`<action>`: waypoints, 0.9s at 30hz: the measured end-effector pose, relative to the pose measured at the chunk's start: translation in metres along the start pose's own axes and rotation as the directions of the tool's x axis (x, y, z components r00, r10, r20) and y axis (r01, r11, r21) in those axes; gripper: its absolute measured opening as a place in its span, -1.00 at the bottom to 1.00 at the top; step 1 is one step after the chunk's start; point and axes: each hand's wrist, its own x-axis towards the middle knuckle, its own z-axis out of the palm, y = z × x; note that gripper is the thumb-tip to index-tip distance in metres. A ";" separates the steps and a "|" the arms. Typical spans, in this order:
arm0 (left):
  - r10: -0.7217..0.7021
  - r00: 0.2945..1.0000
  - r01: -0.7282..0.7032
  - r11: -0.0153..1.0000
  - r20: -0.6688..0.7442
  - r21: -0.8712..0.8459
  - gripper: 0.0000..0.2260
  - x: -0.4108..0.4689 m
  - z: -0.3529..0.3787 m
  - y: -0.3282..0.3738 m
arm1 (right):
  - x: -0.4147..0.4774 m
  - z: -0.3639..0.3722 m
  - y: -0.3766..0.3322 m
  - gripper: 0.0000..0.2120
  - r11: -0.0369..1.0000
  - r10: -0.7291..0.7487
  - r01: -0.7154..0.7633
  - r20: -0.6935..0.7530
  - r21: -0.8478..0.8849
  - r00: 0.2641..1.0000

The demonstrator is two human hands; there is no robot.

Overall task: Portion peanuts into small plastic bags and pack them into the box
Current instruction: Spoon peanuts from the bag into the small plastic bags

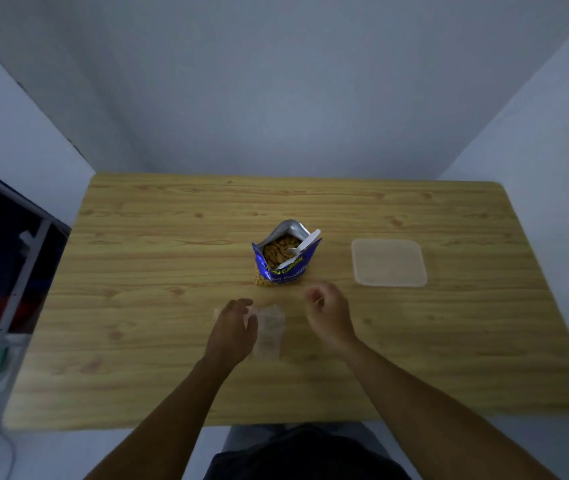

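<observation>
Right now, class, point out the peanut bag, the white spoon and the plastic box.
peanut bag (pixel 281 270): head view, on its blue front.
white spoon (pixel 307 241): head view, on its handle above the peanuts.
plastic box (pixel 389 263): head view, on its translucent top.
</observation>
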 end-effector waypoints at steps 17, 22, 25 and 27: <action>0.177 0.945 -0.288 0.852 0.276 0.438 -0.38 -0.019 0.038 -0.046 | -0.021 0.033 0.018 -0.90 0.928 -0.035 0.143 0.299 -0.345 0.954; 0.170 0.969 -0.222 0.916 0.177 0.333 -0.43 -0.020 0.024 -0.021 | -0.013 0.007 0.025 -0.96 0.994 0.027 0.018 0.402 -0.106 0.915; 0.258 0.964 -0.267 0.933 0.067 0.243 -0.50 -0.021 0.016 -0.001 | -0.005 -0.021 0.023 -0.84 0.999 0.032 -0.019 0.472 -0.031 0.881; 0.330 0.944 -0.322 0.928 -0.012 0.186 -0.64 -0.022 0.017 0.011 | 0.000 -0.038 0.022 -0.81 0.999 0.037 -0.047 0.459 0.011 0.887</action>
